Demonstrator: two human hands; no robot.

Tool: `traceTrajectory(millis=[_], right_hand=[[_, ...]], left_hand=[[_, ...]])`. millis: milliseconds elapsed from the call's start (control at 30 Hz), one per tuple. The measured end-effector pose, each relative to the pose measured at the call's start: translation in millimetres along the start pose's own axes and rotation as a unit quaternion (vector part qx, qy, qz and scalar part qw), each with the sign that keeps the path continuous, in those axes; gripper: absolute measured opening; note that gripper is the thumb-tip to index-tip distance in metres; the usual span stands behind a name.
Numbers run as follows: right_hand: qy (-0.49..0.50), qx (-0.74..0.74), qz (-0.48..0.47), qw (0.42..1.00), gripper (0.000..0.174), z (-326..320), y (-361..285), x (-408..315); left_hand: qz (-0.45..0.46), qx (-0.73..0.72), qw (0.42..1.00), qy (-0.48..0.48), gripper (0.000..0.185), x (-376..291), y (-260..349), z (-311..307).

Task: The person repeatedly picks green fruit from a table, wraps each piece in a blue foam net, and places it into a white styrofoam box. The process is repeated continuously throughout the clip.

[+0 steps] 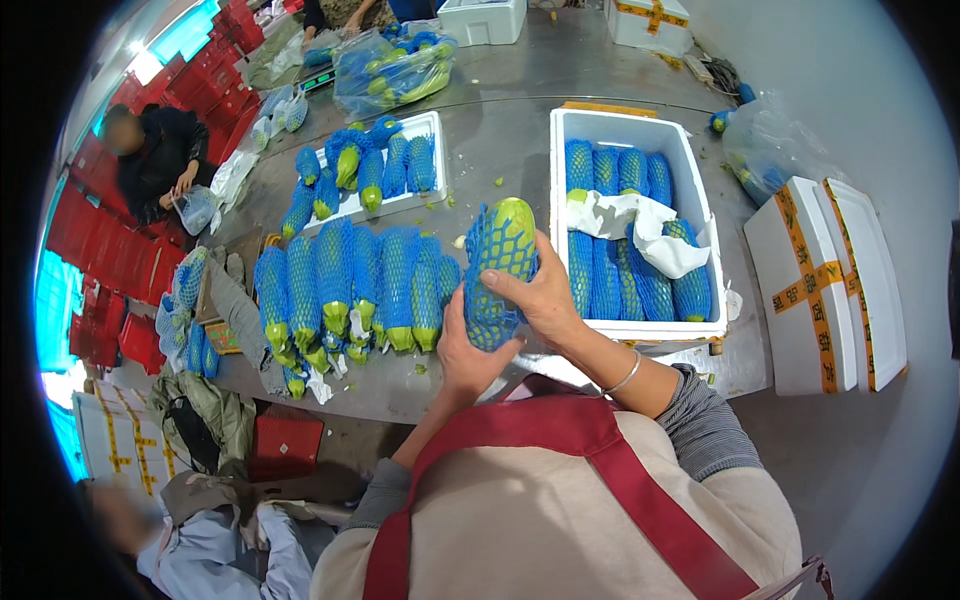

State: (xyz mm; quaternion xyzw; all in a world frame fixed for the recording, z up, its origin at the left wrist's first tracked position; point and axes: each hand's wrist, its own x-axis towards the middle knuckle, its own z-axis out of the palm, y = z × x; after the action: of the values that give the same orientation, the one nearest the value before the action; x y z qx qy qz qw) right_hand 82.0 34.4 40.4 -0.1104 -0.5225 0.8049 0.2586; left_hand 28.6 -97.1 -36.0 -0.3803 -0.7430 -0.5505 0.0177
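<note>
Between my two hands is a green squash in a blue net sleeve, its bare rounded end pointing away from me. My left hand cups the lower part from the left. My right hand wraps the right side, thumb across the net. Just left of my hands lies a row of netted squashes, several with cut stem ends towards me. To the right stands a white foam box with netted squashes packed in two rows. A crumpled white paper sheet lies across them.
More netted squashes rest on a white foam lid on the metal table. Behind it is a clear bag of squashes. Taped foam boxes stand at right. One person handles netting at left; another is at lower left.
</note>
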Motion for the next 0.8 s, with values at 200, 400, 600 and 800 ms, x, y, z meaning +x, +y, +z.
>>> traceTrajectory(millis=[200, 400, 600, 800], right_hand=[[-0.022, -0.04, -0.013, 0.999, 0.056, -11.1, -2.2, -4.1], [-0.077, -0.668, -0.103, 0.733, 0.053, -8.2, -31.4, -13.7], [-0.201, -0.546, -0.436, 0.686, 0.022, -12.6, -8.4, -30.4], [-0.324, -0.497, -0.413, 0.691, 0.013, -15.2, 13.9, -37.7]], left_hand=[[-0.202, -0.35, 0.882, -0.243, 0.087, 20.9, -10.0, -19.8], [-0.23, -0.468, 0.826, -0.216, 0.069, -5.8, -26.8, -10.6], [-0.243, -0.51, 0.814, -0.132, 0.067, -18.9, -52.8, -3.3], [-0.272, -0.406, 0.868, -0.091, 0.067, -21.2, -71.0, -0.4]])
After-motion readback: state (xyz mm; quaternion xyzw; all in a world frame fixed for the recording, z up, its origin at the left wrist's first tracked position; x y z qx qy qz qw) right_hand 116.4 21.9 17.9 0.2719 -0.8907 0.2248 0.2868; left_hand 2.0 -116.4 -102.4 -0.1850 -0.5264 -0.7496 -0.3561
